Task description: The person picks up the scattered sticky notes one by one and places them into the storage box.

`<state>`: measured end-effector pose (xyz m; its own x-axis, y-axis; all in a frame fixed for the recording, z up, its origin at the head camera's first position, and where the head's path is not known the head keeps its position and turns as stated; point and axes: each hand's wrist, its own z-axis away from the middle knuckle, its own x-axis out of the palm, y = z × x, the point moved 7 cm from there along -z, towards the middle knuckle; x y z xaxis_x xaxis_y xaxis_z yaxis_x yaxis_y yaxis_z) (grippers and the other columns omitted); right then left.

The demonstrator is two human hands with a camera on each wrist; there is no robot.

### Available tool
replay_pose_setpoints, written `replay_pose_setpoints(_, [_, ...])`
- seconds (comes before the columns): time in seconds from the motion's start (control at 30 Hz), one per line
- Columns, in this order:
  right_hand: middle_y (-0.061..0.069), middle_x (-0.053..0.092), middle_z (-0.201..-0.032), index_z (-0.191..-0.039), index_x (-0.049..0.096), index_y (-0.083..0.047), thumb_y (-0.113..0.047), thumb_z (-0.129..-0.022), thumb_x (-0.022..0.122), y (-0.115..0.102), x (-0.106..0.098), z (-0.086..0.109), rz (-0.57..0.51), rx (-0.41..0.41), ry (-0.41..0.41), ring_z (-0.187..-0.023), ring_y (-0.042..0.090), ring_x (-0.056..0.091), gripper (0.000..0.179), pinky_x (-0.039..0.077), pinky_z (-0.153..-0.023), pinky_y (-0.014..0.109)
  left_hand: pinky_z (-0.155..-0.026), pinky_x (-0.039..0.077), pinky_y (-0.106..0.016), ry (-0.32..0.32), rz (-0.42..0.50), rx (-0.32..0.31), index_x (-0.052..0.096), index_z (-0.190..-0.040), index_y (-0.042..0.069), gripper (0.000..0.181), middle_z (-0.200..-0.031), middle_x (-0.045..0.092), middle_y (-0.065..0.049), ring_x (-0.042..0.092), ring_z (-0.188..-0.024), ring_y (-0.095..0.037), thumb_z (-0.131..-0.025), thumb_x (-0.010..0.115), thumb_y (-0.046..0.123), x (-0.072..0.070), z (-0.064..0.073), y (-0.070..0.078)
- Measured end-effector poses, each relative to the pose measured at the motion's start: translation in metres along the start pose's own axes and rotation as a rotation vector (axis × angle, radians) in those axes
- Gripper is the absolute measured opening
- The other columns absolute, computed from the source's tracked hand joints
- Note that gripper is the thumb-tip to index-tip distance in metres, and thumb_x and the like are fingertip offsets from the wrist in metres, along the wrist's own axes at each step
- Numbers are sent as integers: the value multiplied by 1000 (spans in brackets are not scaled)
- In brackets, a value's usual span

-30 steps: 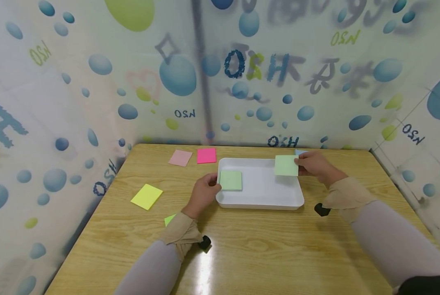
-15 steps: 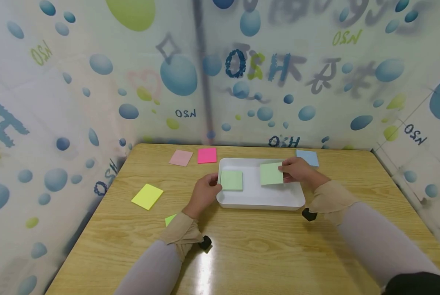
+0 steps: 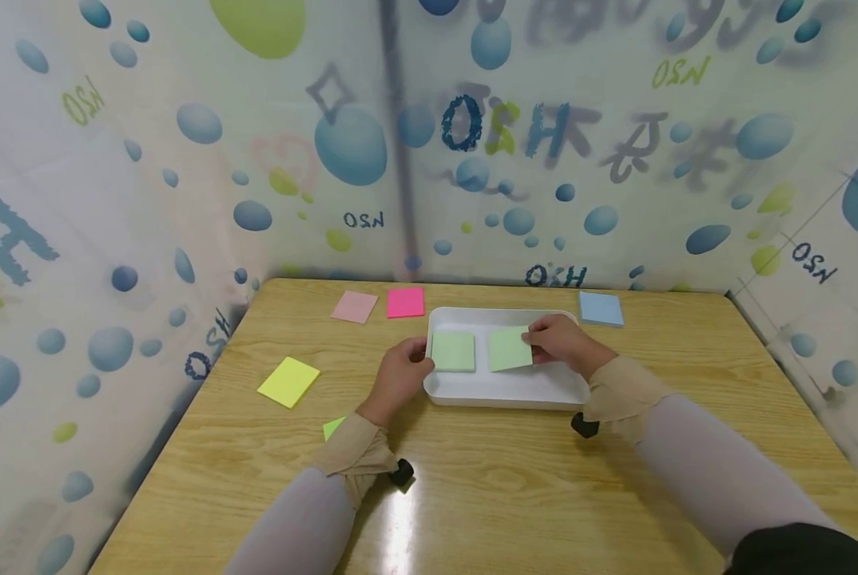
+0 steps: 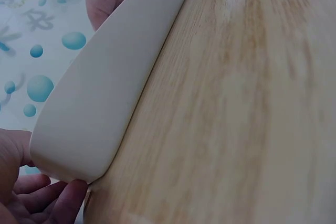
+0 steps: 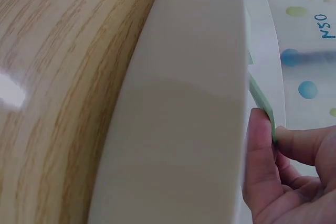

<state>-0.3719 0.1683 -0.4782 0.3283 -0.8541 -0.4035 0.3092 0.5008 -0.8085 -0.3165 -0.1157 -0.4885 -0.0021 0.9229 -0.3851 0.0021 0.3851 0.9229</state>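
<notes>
A white rectangular tray (image 3: 515,393) lies on the wooden table. My left hand (image 3: 399,377) grips its left end, the thumb at the rim and the fingers against the outer wall, as the left wrist view shows. One pale green sticky note pad (image 3: 454,352) lies flat inside at the left. My right hand (image 3: 567,340) pinches a second pale green sticky note pad (image 3: 508,349) by its right edge, low inside the tray and to the right of the first. In the right wrist view this held pad (image 5: 261,95) is tilted between thumb and fingers, partly hidden by the tray wall.
Beyond the tray's right corner lies a blue note pad (image 3: 601,309). Left of the tray are a bright pink pad (image 3: 405,303), a dull pink pad (image 3: 354,307), a yellow pad (image 3: 288,382) and a lime green pad (image 3: 332,428), partly covered by the left wrist. A printed curtain (image 3: 429,200) hangs behind the table.
My right hand has carried the pale green pad leftward and down, from the tray's far right side to beside the first pad. The blue pad is now uncovered. The left hand stays at the tray.
</notes>
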Motion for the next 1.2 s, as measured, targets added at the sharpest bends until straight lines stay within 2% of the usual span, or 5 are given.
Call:
replay_pose_setpoints(0.4, [7, 60, -86, -124, 60, 6, -17, -106, 59, -5, 7, 1, 73, 22, 10, -64, 10, 61, 29, 57, -64, 23, -102, 54, -45, -6, -1, -8, 65, -138, 4, 42, -128, 71, -12, 65, -116, -27, -96, 61, 8, 0, 0, 0])
replay_pose_setpoints(0.7, [4, 63, -71, -102, 62, 0, -19, -104, 62, -10, 13, 0, 150, 3, -1, -60, 10, 60, 19, 57, -62, 23, -102, 53, -44, -9, 6, -25, 65, -138, 4, 42, -129, 70, -12, 64, -117, -27, -96, 61, 8, 0, 1, 1])
replay_pose_setpoints(0.97, [5, 67, -75, -105, 64, 0, -21, -103, 63, -10, 15, 0, 246, 0, 14, -65, 12, 62, 21, 56, -63, 23, -102, 54, -44, -18, 12, -23, 64, -139, 3, 43, -129, 70, -13, 64, -117, -27, -96, 61, 8, 0, 0, 1])
replay_pose_setpoints(1.2, [3, 66, -74, -99, 66, -1, -23, -104, 63, -7, 13, -2, 248, -20, 23, -65, 12, 62, 22, 56, -63, 24, -102, 54, -44, -17, 14, -34, 64, -138, 2, 43, -129, 70, -13, 64, -116, -27, -96, 61, 8, 0, 0, 1])
